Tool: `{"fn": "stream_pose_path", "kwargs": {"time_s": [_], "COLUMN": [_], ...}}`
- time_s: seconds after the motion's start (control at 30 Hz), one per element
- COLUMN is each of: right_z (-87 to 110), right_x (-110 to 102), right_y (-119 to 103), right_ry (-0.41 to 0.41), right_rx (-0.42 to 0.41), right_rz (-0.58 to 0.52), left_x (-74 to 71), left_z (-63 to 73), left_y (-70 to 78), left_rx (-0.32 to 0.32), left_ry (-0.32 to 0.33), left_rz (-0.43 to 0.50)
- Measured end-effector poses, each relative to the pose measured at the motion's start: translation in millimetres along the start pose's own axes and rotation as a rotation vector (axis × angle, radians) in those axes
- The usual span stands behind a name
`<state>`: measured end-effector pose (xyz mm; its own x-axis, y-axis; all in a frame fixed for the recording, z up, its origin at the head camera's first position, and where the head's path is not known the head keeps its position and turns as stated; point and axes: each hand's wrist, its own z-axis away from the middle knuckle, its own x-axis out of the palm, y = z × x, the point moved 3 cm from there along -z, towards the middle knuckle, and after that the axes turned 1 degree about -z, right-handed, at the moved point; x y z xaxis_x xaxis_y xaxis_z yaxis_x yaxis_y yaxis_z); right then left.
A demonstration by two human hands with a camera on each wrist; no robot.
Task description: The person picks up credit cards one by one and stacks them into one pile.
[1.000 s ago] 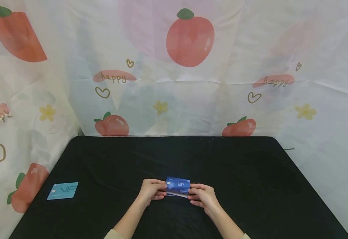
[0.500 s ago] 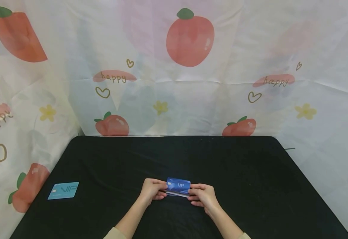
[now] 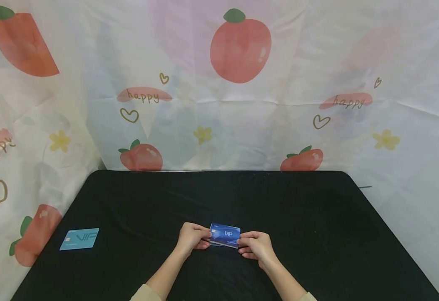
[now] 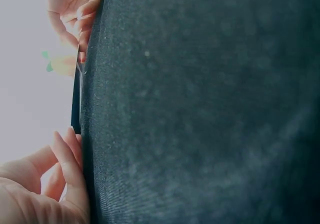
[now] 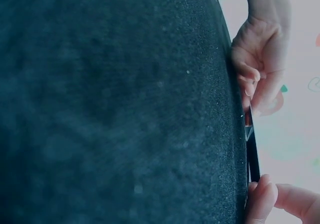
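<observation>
A dark blue VIP card (image 3: 225, 234) lies on top of at least one other card, whose pale edge shows beneath it. My left hand (image 3: 191, 237) pinches its left end between thumb and fingers. On the opposite end, my right hand (image 3: 257, 247) pinches in the same way. Seen from the left wrist, the cards (image 4: 76, 101) appear edge-on, close to the cloth, with a narrow gap between them. The right wrist view also catches the card edge (image 5: 254, 154) spanning the two hands. How many cards are underneath, I cannot tell.
A light blue VIP card (image 3: 80, 239) lies flat near the left side of the black-covered table (image 3: 317, 221). Behind and beside the table hangs a pale curtain (image 3: 242, 125) printed with fruit, hearts and flowers.
Both hands keep hold of the cards in nearly the same place. My left hand has shifted slightly upward in the view, and less of the pale edge shows under the top card.
</observation>
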<state>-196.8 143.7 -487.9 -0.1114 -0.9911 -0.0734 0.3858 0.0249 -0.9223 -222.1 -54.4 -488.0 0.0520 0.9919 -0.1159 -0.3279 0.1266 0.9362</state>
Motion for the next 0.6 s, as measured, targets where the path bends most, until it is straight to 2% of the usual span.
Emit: {"fn": "stream_pose_path", "kwargs": {"time_s": [0.37,0.6], "right_z": [-3.7,-2.9], "right_x": [-0.3,-0.6], "right_y": [0.4,0.5], "right_ry": [0.0,0.002], "right_rx": [0.02,0.019], "right_rz": [0.05,0.045], "left_x": [0.3,0.2], "left_z": [-4.9,-4.4], "left_y": [-0.2,-1.3], "left_rx": [0.069,0.064], "left_ry": [-0.001,0.004], "left_rz": [-0.034,-0.041]}}
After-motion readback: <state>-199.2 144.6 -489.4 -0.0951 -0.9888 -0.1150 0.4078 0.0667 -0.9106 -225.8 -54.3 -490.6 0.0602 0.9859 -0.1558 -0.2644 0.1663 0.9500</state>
